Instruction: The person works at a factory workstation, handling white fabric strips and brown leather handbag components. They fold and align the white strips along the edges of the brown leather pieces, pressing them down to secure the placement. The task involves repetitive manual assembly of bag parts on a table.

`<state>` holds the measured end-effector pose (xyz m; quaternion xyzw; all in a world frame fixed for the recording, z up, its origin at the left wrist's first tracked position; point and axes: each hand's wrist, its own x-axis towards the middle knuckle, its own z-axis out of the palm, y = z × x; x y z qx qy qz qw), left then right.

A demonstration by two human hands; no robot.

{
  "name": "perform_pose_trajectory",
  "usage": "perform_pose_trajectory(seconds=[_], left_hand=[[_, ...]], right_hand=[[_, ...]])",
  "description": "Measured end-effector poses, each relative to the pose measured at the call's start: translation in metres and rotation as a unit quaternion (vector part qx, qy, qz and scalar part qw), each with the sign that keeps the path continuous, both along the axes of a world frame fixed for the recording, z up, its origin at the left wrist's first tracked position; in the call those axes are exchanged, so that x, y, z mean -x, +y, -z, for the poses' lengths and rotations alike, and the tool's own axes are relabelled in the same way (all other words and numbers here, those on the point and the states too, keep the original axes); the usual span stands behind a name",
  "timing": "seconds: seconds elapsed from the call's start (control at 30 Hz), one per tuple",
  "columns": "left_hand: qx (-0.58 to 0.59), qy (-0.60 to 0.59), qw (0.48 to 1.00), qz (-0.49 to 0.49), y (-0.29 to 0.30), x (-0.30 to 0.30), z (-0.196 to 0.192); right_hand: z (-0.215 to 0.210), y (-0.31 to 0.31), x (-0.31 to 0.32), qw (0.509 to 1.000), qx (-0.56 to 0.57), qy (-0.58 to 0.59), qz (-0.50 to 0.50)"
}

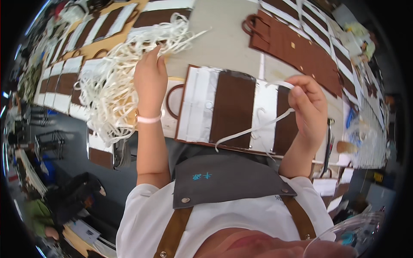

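Looks down on a brown-and-white striped panel point(234, 107), laid flat on a pale tabletop point(219, 26) just beyond a dark grey apron point(228, 176). Holds a narrow white strip point(258, 127) in the right hand point(309, 103), pinched between thumb and fingers above the right end of the panel. Trails from that pinch leftward and nearer, crossing over the panel and ending about its near edge, by the wide brown stripe. Pokes out again at the fingertips as a short white length, pointing left above the panel's far part; impossible to make out whether joined to the longer run.

Reaches with the left hand point(150, 81) beyond the panel's far left corner, fingertips at a tangled heap of white strips point(114, 86). Shows mainly the back of that hand, so impossible to read as gripping or loose. Wears a pale pink band point(148, 119) on that wrist. Piles the heap in loose loops left of the panel.

Includes a brown looped handle point(173, 101) at the panel's left edge; beyond the panel to the right, a reddish-brown bag piece point(297, 49) with looped handles; beyond it to the left, more striped panels point(107, 23).
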<state>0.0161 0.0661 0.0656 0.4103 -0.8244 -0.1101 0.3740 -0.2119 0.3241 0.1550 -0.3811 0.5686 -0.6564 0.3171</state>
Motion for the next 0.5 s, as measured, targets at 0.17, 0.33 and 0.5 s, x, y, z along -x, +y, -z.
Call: perform_pose_trajectory(seconds=[0.17, 0.33, 0.5], left_hand=[[-0.131, 0.060, 0.962, 0.231, 0.065, 0.016, -0.010], [-0.374, 0.245, 0.834, 0.324, 0.103, 0.043, -0.028], [-0.418, 0.207, 0.762, 0.449, 0.156, 0.066, -0.052]], right_hand=[[-0.003, 0.025, 0.031, 0.998, 0.004, 0.055, 0.033], [-0.032, 0.030, 0.040, 0.989, 0.055, 0.117, 0.073], [-0.015, 0.013, 0.005, 0.991, 0.037, 0.065, -0.115]])
